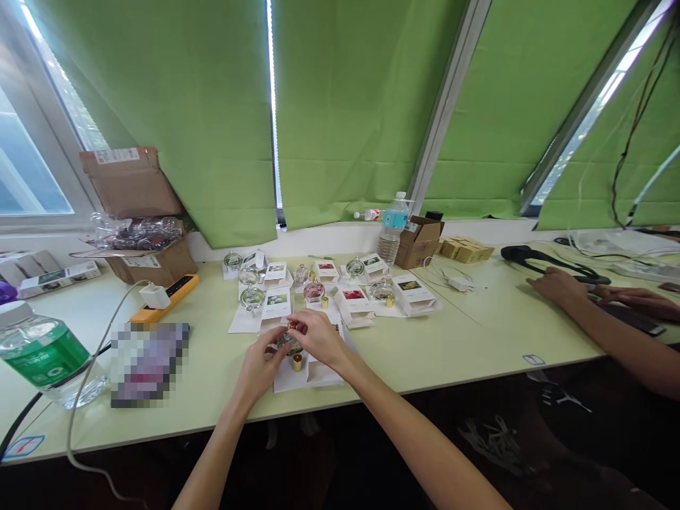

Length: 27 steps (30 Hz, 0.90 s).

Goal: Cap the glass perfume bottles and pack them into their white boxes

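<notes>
My left hand [263, 365] cups a small round glass bottle [290, 343] from below, just above the pale green table [467, 340]. My right hand [316, 333] reaches over the bottle with fingers pinched at its top. A small gold cap [297, 363] stands on a white paper sheet [311, 375] right under my hands. Beyond them lie several more round glass bottles [252, 297] and small white boxes [353, 301] with flower pictures.
A green-labelled water bottle [45, 354] and a blurred-out flat object [149, 361] lie at the left, with an orange power strip [170, 294] and open cardboard boxes [143, 244] behind. Another person's hands [557, 287] rest at the right near black cables. A water bottle [393, 227] stands at the back.
</notes>
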Each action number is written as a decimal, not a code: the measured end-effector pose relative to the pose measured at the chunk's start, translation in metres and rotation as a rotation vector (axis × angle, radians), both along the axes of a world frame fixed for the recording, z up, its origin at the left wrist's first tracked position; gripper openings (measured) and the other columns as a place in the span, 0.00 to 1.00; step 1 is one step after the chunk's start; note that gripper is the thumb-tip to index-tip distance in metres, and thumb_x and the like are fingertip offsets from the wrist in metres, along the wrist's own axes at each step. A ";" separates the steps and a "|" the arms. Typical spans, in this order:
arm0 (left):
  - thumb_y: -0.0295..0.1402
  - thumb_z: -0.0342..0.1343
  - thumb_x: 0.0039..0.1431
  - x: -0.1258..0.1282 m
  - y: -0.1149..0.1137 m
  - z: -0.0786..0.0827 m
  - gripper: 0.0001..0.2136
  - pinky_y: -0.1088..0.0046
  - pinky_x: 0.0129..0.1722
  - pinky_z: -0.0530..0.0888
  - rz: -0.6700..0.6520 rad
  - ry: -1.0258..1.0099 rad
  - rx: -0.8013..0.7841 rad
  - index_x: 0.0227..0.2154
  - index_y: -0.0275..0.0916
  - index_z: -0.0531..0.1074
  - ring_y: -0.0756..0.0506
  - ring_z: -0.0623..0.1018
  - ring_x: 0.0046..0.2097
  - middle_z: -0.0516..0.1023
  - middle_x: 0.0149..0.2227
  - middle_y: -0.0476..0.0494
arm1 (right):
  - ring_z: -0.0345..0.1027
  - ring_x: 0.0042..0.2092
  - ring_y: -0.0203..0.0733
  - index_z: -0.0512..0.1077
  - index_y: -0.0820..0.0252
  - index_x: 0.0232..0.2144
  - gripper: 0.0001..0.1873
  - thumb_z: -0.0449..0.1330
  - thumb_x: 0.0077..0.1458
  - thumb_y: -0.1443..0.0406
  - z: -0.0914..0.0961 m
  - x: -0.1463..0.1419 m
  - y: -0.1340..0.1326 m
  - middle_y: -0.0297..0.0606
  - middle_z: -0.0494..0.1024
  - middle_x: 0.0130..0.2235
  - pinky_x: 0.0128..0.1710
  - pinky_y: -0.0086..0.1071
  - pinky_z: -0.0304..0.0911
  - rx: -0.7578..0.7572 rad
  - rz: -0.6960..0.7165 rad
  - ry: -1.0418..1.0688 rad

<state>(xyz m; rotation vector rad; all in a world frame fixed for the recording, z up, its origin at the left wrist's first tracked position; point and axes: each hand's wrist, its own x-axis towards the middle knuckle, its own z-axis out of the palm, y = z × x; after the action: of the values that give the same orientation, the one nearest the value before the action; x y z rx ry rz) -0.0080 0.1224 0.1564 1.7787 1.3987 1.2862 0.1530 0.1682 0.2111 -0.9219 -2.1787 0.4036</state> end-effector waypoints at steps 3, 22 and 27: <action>0.37 0.53 0.60 0.000 0.000 0.000 0.16 0.67 0.43 0.76 -0.005 0.002 0.001 0.50 0.44 0.70 0.45 0.77 0.47 0.77 0.51 0.45 | 0.69 0.33 0.37 0.75 0.61 0.44 0.14 0.63 0.53 0.69 0.001 0.002 -0.002 0.38 0.77 0.37 0.37 0.30 0.64 -0.018 0.000 -0.008; 0.37 0.52 0.60 0.002 -0.004 0.004 0.15 0.68 0.44 0.75 -0.003 0.003 0.018 0.49 0.46 0.71 0.45 0.77 0.48 0.78 0.49 0.46 | 0.66 0.45 0.50 0.75 0.63 0.31 0.06 0.59 0.57 0.66 -0.004 -0.001 -0.056 0.45 0.75 0.37 0.47 0.41 0.60 0.160 -0.153 -0.575; 0.38 0.53 0.60 0.002 -0.003 0.003 0.15 0.67 0.43 0.76 0.006 0.000 0.017 0.49 0.46 0.71 0.45 0.77 0.47 0.77 0.50 0.46 | 0.68 0.41 0.42 0.73 0.60 0.35 0.04 0.59 0.56 0.67 0.017 0.011 -0.056 0.38 0.76 0.36 0.42 0.33 0.62 0.010 -0.108 -0.222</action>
<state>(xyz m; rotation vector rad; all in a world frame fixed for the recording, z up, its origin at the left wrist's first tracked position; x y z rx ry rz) -0.0064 0.1196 0.1590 1.7870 1.3980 1.3045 0.1643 0.1122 0.2279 -1.1187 -2.3134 0.2474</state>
